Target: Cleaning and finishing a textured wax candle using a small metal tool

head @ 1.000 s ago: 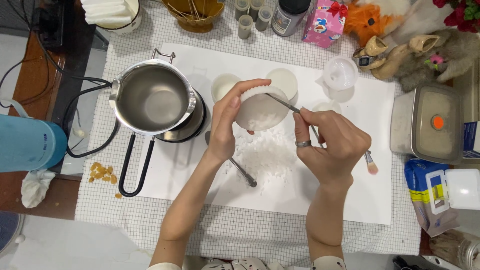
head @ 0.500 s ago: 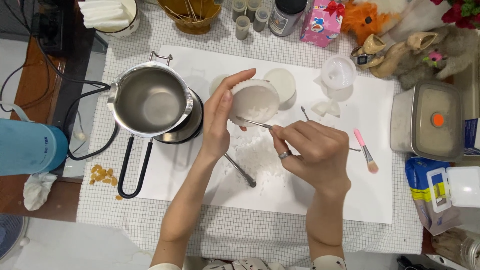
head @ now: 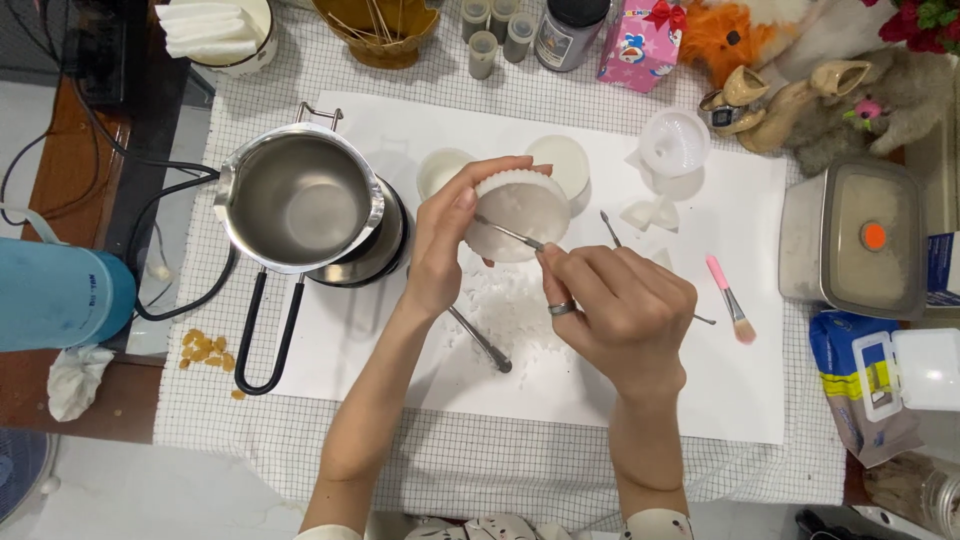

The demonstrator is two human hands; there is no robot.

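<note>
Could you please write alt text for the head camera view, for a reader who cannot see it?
Seen from above, a person's left hand holds a round white fluted mould over a sheet of white paper, while the right hand works a thin metal tool against it. White flakes lie beneath; a steel pot stands to the left and a pink brush to the right.

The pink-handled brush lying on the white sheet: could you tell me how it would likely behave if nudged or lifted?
The pink-handled brush looks slim, so it is probably very light. Its rounded handle might roll a little on the smooth white sheet if pushed. The bristle end seems soft and would likely bend.
</note>
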